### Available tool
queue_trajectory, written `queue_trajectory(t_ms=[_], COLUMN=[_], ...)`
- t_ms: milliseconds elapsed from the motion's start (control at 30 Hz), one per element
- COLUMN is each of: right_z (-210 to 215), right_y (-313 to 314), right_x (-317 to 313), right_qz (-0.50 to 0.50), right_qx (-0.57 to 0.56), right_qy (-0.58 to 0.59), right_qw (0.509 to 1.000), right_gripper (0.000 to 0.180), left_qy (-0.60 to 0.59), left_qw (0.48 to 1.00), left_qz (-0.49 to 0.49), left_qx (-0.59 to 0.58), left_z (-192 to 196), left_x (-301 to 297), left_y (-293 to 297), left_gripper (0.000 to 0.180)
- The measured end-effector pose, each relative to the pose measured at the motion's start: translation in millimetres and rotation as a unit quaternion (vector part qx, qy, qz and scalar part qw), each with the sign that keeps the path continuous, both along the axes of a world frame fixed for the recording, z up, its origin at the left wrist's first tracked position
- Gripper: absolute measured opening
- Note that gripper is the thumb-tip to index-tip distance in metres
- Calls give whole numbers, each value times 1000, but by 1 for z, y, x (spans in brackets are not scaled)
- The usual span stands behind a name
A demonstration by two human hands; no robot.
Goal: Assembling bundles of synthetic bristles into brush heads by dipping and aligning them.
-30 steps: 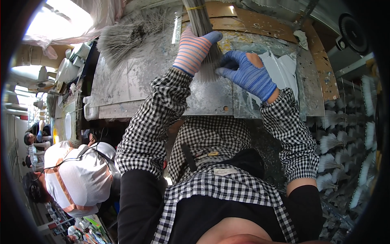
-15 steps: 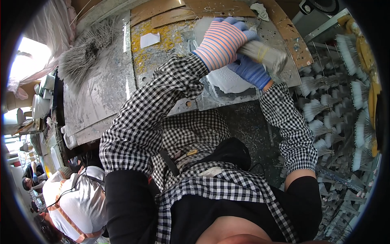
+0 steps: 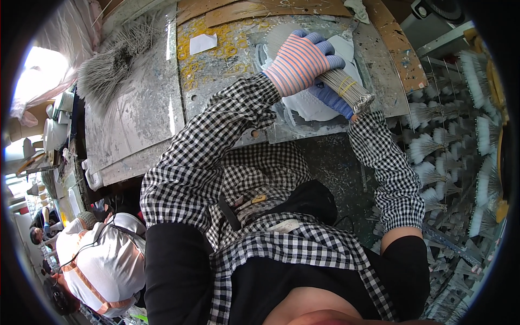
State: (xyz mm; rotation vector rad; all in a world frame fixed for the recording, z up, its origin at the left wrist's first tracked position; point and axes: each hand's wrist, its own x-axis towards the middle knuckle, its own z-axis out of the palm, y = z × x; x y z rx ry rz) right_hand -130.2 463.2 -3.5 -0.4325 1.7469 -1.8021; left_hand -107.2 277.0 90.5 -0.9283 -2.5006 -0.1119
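A thick bundle of thin grey-white bristle strands (image 3: 351,89), with yellow rubber bands around it, is held at the far right of the bench. Its near-right end is tight and looped, while the far end fans out pale beyond my fingers. My left hand (image 3: 303,60), in a pink-and-blue striped glove, closes over the bundle from above. Below it, my right hand (image 3: 331,97) in a blue glove lies against the underside, its fingers mostly hidden by the bundle and the left hand. Beneath both hands rests a white slab (image 3: 309,108) with a wet-looking, smeared surface.
Loose grey bristles (image 3: 108,76) lie heaped on the bench's left side. A white paper (image 3: 203,43) sits beside scattered yellow rubber bands (image 3: 208,62). Cardboard strips (image 3: 276,12) line the far edge. Racks of white brushes (image 3: 433,146) stand at right. Another person (image 3: 103,260) is at lower left.
The bundle's banded end, blurred before, is now sharp and slightly lower. My left hand stays closed over it. The whole view has shifted slightly.
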Motion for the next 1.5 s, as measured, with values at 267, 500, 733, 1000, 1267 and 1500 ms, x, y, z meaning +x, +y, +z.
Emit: queue_trajectory(t_ms=[267,500,733,1000,1267,1500], right_z=[-33,103,132,87,6,4], right_y=[-4,-14,-5,-131,-186,-185], right_x=[-17,71,163,162,159,164], right_qz=[7,-121,-138,84,103,113], right_qx=[-145,242,-41,7,34,46], right_qy=[16,500,373,392,158,274], right_qw=[989,823,917,916,981,954], right_gripper=[53,36,23,13,14,14], left_qy=[-44,5,-54,134,229,178], left_qw=[999,895,339,130,-23,-15], left_qz=[23,52,16,36,156,162], left_qx=[-17,442,939,982,961,971], left_z=[9,22,51,-19,-59,-62], left_x=[0,67,222,348,394,401], left_y=[-1,-32,-125,-151,-151,-155], left_gripper=[50,45,59,45,50,53])
